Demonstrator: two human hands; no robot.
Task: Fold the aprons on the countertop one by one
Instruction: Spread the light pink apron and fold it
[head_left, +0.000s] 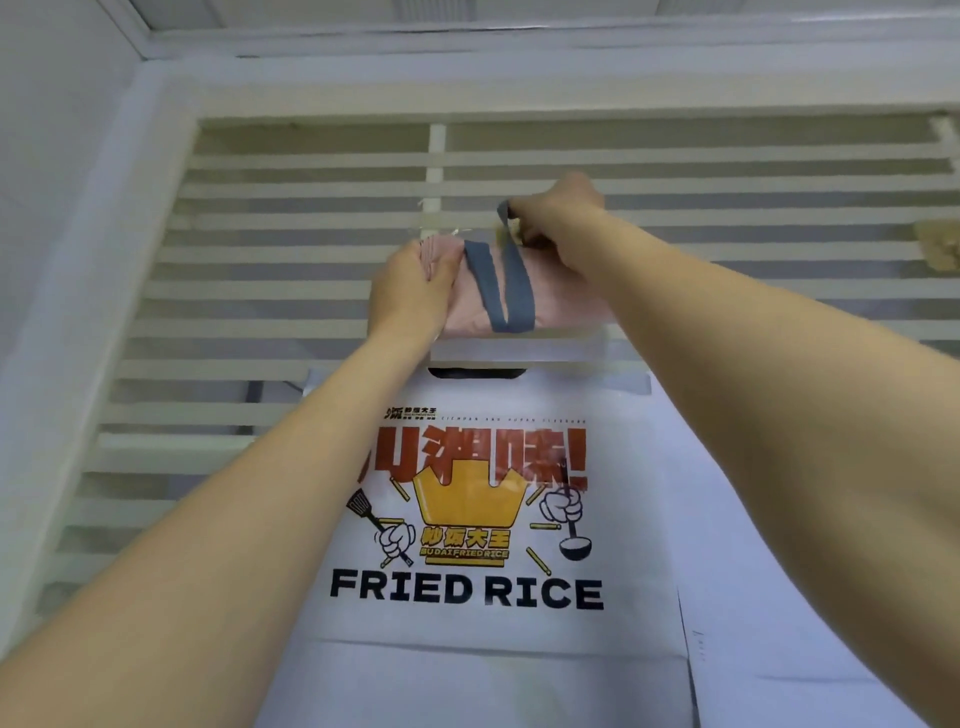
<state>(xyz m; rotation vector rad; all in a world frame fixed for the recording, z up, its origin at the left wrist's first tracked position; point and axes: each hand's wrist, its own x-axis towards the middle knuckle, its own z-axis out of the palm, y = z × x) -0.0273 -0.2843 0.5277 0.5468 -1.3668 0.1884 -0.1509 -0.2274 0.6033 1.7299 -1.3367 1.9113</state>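
Note:
A folded pink apron (561, 299) with a grey-blue strap (511, 291) is held up in front of a white slatted wall. My left hand (410, 288) grips the apron's left end. My right hand (558, 213) pinches the strap's upper end above the bundle. The pink bundle sits at the mouth of a white bag (467, 571) printed with "FRIED RICE" and a crown graphic, which hangs below it. Whether the apron is inside the bag's opening I cannot tell.
White horizontal slats (291, 291) fill the background, with a white frame (156, 104) at the left and top. A small beige object (940, 249) sticks to the slats at the far right. The countertop is out of view.

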